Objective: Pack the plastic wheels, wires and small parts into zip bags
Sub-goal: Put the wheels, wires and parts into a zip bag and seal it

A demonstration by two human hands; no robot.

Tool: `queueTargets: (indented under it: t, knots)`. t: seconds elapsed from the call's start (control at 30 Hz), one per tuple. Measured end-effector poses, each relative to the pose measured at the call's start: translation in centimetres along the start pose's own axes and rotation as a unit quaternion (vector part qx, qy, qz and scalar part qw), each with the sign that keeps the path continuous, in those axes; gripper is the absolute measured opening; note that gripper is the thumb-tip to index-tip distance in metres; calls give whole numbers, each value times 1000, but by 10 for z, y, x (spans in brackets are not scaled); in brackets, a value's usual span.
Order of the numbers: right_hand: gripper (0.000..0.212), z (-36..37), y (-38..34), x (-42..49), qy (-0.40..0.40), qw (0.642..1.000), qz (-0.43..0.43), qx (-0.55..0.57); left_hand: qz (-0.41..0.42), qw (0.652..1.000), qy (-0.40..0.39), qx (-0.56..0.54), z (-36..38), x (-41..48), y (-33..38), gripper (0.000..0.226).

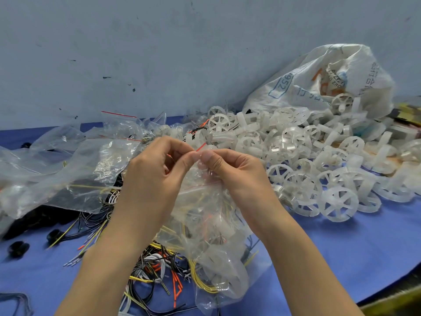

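A clear zip bag point(214, 226) with a red seal line hangs between my hands, holding white plastic wheels and yellow wires. My left hand point(157, 169) and my right hand point(230, 169) both pinch its top edge, fingertips close together. A big heap of translucent white wheels point(307, 160) lies to the right. Loose wires point(155, 267), black, white, yellow and orange, sprawl on the blue table under my forearms.
Several empty and filled clear zip bags point(75, 165) pile up at the left. A large white woven sack point(323, 80) spills wheels at the back right. Small black parts point(19, 248) lie at the left on the blue tabletop point(341, 258). A grey wall stands behind.
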State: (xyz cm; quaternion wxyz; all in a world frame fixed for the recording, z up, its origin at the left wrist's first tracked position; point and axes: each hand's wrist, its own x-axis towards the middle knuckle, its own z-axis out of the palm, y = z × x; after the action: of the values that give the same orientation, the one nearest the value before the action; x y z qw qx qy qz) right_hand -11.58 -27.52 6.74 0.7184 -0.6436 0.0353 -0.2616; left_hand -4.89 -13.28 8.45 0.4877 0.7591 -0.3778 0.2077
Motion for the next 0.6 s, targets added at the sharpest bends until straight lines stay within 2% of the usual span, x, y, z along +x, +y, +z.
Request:
queueTargets:
  t: [0.1, 0.2, 0.37, 0.6]
  knots:
    - [17, -1, 0, 0, 8, 1000, -1, -4, -50, 996, -71, -31, -7, 2, -4, 18]
    - [16, -2, 0, 0, 20, 1000, -4, -8, -56, 991, -116, -44, -14, 2, -7, 21]
    - [12, 0, -1, 1, 31, 999, -10, -17, -39, 994, -106, -11, -14, 1, -7, 7]
    - [19, -1, -1, 1, -4, 999, -6, -31, 48, 994, -47, 91, -10, -1, -5, 16]
